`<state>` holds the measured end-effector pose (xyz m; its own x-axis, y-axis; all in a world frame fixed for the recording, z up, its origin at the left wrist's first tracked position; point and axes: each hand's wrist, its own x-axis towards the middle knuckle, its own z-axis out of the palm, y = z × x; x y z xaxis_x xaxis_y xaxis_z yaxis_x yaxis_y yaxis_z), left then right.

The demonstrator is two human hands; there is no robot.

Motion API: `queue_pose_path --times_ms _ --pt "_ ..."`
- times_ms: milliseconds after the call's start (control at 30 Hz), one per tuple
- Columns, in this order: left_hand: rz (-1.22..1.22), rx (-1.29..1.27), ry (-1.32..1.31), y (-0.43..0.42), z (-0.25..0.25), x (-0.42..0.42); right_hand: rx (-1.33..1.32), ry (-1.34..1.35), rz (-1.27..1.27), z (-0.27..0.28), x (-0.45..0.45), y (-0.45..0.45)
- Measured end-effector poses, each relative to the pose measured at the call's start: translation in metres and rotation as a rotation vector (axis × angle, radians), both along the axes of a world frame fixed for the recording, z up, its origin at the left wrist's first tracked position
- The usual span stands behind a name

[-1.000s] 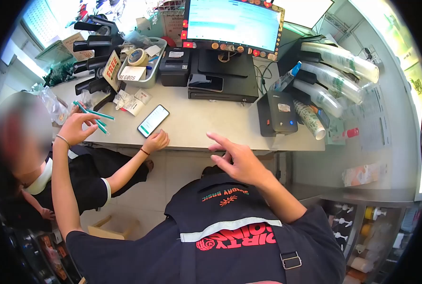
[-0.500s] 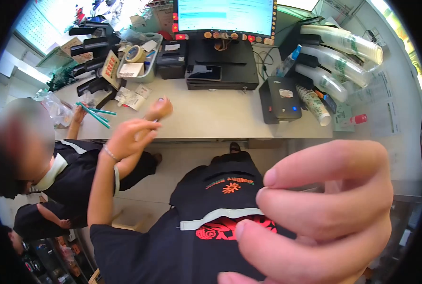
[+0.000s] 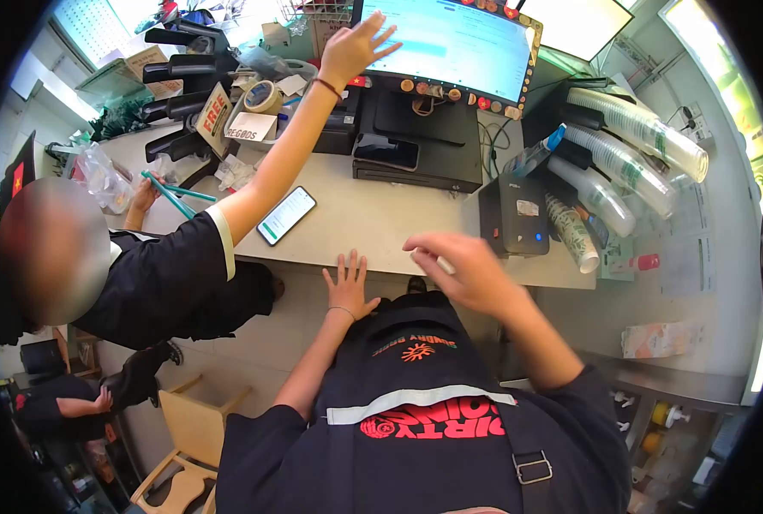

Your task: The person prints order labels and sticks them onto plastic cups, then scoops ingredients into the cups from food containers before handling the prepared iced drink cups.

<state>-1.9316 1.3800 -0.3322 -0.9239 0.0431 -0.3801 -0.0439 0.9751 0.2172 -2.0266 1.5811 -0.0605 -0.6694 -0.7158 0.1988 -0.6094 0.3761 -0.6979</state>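
Observation:
My left hand [image 3: 349, 287] rests with its fingers spread against the front edge of the counter [image 3: 381, 224]. My right hand [image 3: 465, 272] hovers just over the same edge, fingers loosely bent, a gap between thumb and forefinger, and I see nothing held there. Left of both hands, a phone with a lit screen [image 3: 286, 216] lies on the counter. A co-worker's hand [image 3: 351, 56] stretches up to the monitor [image 3: 450, 47], fingers spread over its left side. The co-worker's other hand [image 3: 145, 197] holds teal sticks [image 3: 178, 199].
A black cash drawer [image 3: 415, 167] with a dark phone on top stands under the monitor. Right of it are a black printer [image 3: 516, 214] and stacked plastic cups [image 3: 625, 163]. A FREE sign [image 3: 213, 117] and a filled bin stand left. A wooden chair [image 3: 194, 420] is behind the co-worker.
My right hand has dropped from close to the camera to the counter edge. My left hand has moved right and down onto the edge. The co-worker's arm now reaches the monitor; the lit phone shows.

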Motion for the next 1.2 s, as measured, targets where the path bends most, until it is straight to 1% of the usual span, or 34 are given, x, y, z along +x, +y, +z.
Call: queue_pose_path --times_ms 33,67,100,133,167,233,300,333,400,433,500,533,600,633,700,767,833,900,933,1000,1033,1100,1167,1200 --pt "-0.005 0.015 -0.063 0.0 0.006 -0.003 0.193 -0.084 -0.038 -0.056 0.002 0.014" --pt "-0.013 0.026 -0.057 0.0 0.008 -0.006 0.385 -0.168 -0.083 -0.11 0.01 0.032" --pt "-0.01 0.002 -0.105 0.001 0.008 -0.008 0.666 -0.283 -0.102 -0.151 0.02 0.045" --pt "-0.006 -0.026 -0.152 0.004 0.009 -0.012 0.722 -0.243 -0.117 -0.198 0.041 0.066" --pt "-0.014 -0.022 -0.14 0.008 0.01 -0.018 0.747 -0.395 -0.051 -0.239 0.054 0.085" --pt "-0.008 -0.062 -0.231 0.011 0.013 -0.021 0.57 -0.75 -0.072 -0.323 0.093 0.121" --pt "-0.02 -0.082 -0.25 0.012 0.015 -0.025 0.324 -0.847 -0.143 -0.337 0.11 0.139" --pt "-0.025 -0.094 -0.269 0.012 0.015 -0.028 0.316 -0.843 -0.142 -0.343 0.106 0.147" --pt "-0.033 -0.104 -0.279 0.012 0.014 -0.031 0.581 -0.982 -0.286 -0.355 0.099 0.162" --pt "-0.04 -0.107 -0.295 0.011 0.014 -0.031 0.57 -0.982 -0.286 -0.359 0.095 0.169" --pt "-0.05 -0.119 -0.304 0.013 0.015 -0.032 0.741 -0.956 -0.242 -0.364 0.087 0.176" --pt "-0.055 -0.12 -0.315 0.013 0.016 -0.033 0.726 -0.955 -0.242 -0.364 0.087 0.174" --pt "-0.056 -0.118 -0.315 0.012 0.015 -0.034 0.66 -0.909 -0.412 -0.36 0.091 0.172" --pt "-0.054 -0.102 -0.317 0.013 0.013 -0.034 0.655 -0.909 -0.412 -0.354 0.093 0.169" --pt "-0.054 -0.105 -0.311 0.013 0.008 -0.035 0.547 -0.941 -0.526 -0.35 0.099 0.167" --pt "-0.052 -0.106 -0.305 0.013 0.005 -0.034 0.519 -0.913 -0.526 -0.353 0.108 0.167" --pt "-0.06 -0.104 -0.298 0.013 0.006 -0.034 0.489 -0.886 -0.527 -0.369 0.123 0.173" --pt "-0.067 -0.111 -0.307 0.014 0.008 -0.036 0.475 -0.728 -0.529 -0.385 0.137 0.186" --pt "-0.074 -0.114 -0.317 0.015 0.008 -0.036 0.473 -0.729 -0.532 -0.388 0.145 0.192" --pt "-0.077 -0.128 -0.336 0.018 0.008 -0.038 0.327 -0.797 -0.667 -0.392 0.16 0.205" --pt "-0.077 -0.141 -0.356 0.02 0.009 -0.038 0.327 -0.796 -0.667 -0.391 0.167 0.209" --pt "-0.068 -0.134 -0.385 0.022 0.013 -0.039 0.41 -0.977 -0.853 -0.385 0.181 0.218" --pt "-0.059 -0.13 -0.405 0.022 0.012 -0.043 0.456 -0.942 -0.867 -0.375 0.197 0.224" --pt "-0.053 -0.114 -0.436 0.021 0.009 -0.044 0.439 -0.846 -0.804 -0.414 0.217 0.245"
